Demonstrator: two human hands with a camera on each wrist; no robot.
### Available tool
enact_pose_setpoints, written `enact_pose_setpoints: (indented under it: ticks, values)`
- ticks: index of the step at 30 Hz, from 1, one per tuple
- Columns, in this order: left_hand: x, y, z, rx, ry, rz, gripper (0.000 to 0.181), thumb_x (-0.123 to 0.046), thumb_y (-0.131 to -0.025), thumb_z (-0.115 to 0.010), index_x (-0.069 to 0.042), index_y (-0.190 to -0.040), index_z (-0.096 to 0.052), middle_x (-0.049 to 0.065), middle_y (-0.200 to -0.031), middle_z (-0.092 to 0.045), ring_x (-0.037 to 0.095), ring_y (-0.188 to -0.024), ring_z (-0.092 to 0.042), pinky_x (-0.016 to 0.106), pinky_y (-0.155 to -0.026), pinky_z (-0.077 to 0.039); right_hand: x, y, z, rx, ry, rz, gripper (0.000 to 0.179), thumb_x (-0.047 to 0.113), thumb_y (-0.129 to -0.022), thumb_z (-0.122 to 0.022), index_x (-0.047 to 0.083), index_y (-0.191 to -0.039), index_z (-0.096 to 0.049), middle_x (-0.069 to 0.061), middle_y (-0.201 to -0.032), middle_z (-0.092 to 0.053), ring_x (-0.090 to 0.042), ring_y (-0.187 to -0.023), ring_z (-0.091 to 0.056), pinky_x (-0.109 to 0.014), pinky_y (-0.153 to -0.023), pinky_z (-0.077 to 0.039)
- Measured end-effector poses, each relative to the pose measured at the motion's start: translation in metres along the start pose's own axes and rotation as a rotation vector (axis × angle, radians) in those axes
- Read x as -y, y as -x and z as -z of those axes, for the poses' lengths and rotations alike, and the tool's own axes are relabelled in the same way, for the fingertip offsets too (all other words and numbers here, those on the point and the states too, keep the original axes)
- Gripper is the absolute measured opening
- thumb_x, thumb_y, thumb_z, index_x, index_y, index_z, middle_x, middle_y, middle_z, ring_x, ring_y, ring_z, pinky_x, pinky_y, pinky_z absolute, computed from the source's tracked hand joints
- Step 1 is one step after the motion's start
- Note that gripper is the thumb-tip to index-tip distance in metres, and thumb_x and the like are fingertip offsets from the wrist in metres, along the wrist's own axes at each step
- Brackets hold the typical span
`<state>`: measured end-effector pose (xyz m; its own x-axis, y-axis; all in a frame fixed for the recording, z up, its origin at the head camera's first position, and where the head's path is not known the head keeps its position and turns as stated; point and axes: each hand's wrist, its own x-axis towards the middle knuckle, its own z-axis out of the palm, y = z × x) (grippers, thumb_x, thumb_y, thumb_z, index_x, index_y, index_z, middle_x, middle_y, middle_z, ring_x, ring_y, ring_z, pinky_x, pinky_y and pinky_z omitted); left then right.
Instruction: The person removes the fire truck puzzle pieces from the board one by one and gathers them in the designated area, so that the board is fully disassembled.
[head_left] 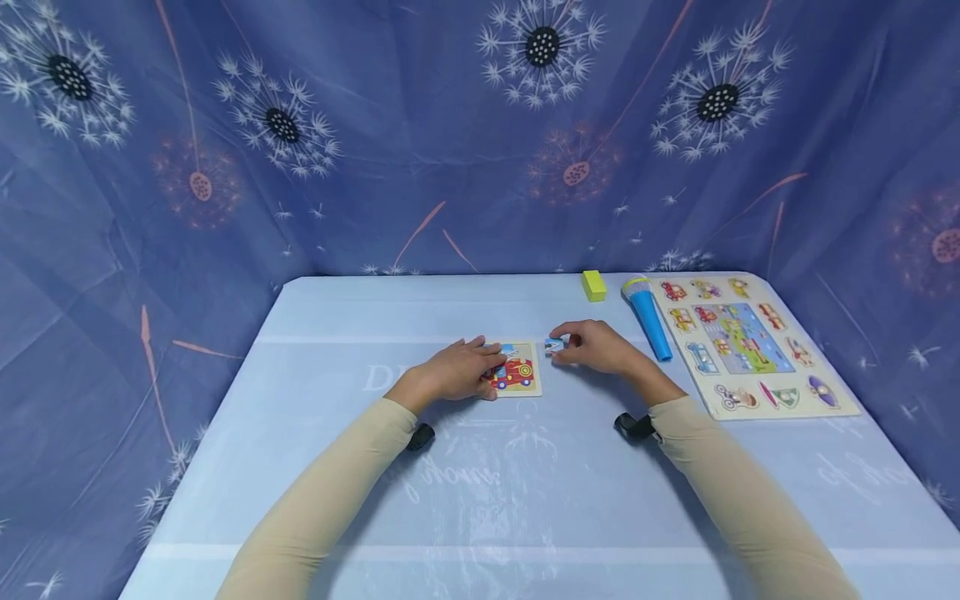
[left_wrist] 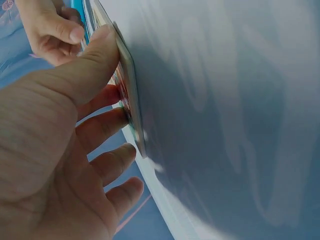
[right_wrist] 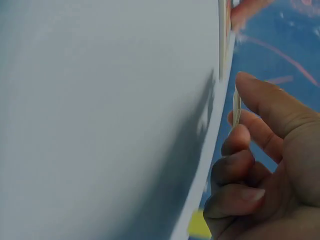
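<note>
A small wooden jigsaw puzzle with a red vehicle picture lies at mid-table in the head view. My left hand rests over its left side and hides part of the picture. In the left wrist view, the thumb and some extended fingers touch the puzzle board. Just right of the board, my right hand pinches a small blue-and-white puzzle piece between thumb and fingers. Seen edge-on in the right wrist view, this thin piece is held above the tabletop.
A blue toy microphone lies beyond the right hand, with a yellow-green block at the back edge. On the right is a large wooden vehicle puzzle board. Dark blue dandelion-print cloth hangs behind the pale blue table.
</note>
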<state>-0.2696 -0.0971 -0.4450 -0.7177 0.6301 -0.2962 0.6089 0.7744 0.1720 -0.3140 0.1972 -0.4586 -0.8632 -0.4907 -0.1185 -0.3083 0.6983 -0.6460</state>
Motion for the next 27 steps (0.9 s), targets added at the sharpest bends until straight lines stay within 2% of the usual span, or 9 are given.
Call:
enact_pose_setpoints:
  ticks: [7, 9, 13, 16, 22, 25, 27]
  values:
    - [0.001, 0.001, -0.002, -0.011, 0.0, -0.004, 0.076, -0.052, -0.097, -0.064, -0.019, -0.16, -0.037, 0.003, -0.167, -0.029, 0.032, -0.156, -0.02, 0.052, -0.124, -0.023, -0.035, 0.03, 0.032, -0.047, 0.068, -0.083, 0.044, 0.027, -0.094, -0.075, 0.008, -0.133, -0.065, -0.006, -0.077, -0.055, -0.02, -0.063, -0.046, -0.031, -0.056, -0.038]
    - [0.0, 0.001, -0.002, -0.012, 0.01, -0.006, 0.076, -0.051, -0.097, -0.065, -0.019, -0.16, -0.037, 0.003, -0.167, -0.028, 0.032, -0.156, -0.019, 0.052, -0.124, -0.022, -0.045, 0.039, 0.038, -0.052, 0.094, -0.102, 0.044, 0.026, -0.095, -0.074, 0.007, -0.133, -0.065, -0.009, -0.082, -0.059, -0.02, -0.067, -0.048, -0.032, -0.059, -0.039]
    - [0.001, 0.001, -0.002, -0.015, 0.015, -0.014, 0.076, -0.05, -0.097, -0.064, -0.018, -0.16, -0.037, 0.004, -0.167, -0.028, 0.033, -0.156, -0.019, 0.052, -0.124, -0.022, -0.058, 0.053, 0.044, -0.051, 0.141, -0.14, 0.045, 0.028, -0.095, -0.074, 0.006, -0.133, -0.064, -0.014, -0.103, -0.067, -0.023, -0.081, -0.054, -0.034, -0.068, -0.043]
    - [0.001, 0.002, -0.002, -0.018, 0.014, -0.016, 0.075, -0.05, -0.097, -0.064, -0.018, -0.16, -0.037, 0.005, -0.167, -0.029, 0.033, -0.156, -0.019, 0.052, -0.124, -0.022, -0.063, 0.058, 0.045, -0.042, 0.173, -0.141, 0.045, 0.029, -0.096, -0.073, 0.006, -0.134, -0.064, -0.014, -0.107, -0.069, -0.023, -0.085, -0.056, -0.035, -0.07, -0.044]
    - [0.0, 0.003, -0.002, -0.015, 0.019, -0.02, 0.075, -0.049, -0.098, -0.064, -0.017, -0.16, -0.037, 0.005, -0.167, -0.028, 0.034, -0.156, -0.019, 0.053, -0.124, -0.022, -0.062, 0.059, 0.044, -0.036, 0.223, -0.133, 0.045, 0.024, -0.095, -0.072, 0.003, -0.135, -0.063, -0.005, -0.087, -0.068, -0.02, -0.074, -0.052, -0.034, -0.064, -0.04]
    - [-0.001, 0.002, -0.001, -0.014, 0.021, -0.021, 0.075, -0.048, -0.098, -0.065, -0.016, -0.16, -0.036, 0.006, -0.167, -0.028, 0.034, -0.156, -0.019, 0.054, -0.123, -0.022, -0.06, 0.059, 0.045, -0.033, 0.237, -0.142, 0.046, 0.023, -0.096, -0.071, 0.003, -0.136, -0.062, -0.006, -0.089, -0.069, -0.02, -0.075, -0.053, -0.035, -0.065, -0.042]
    - [-0.001, 0.002, -0.002, -0.015, 0.018, -0.021, 0.076, -0.049, -0.098, -0.064, -0.017, -0.16, -0.036, 0.005, -0.167, -0.028, 0.034, -0.156, -0.019, 0.053, -0.123, -0.023, -0.06, 0.059, 0.045, -0.034, 0.238, -0.143, 0.046, 0.022, -0.096, -0.071, 0.003, -0.136, -0.062, -0.01, -0.097, -0.071, -0.021, -0.079, -0.056, -0.036, -0.068, -0.045]
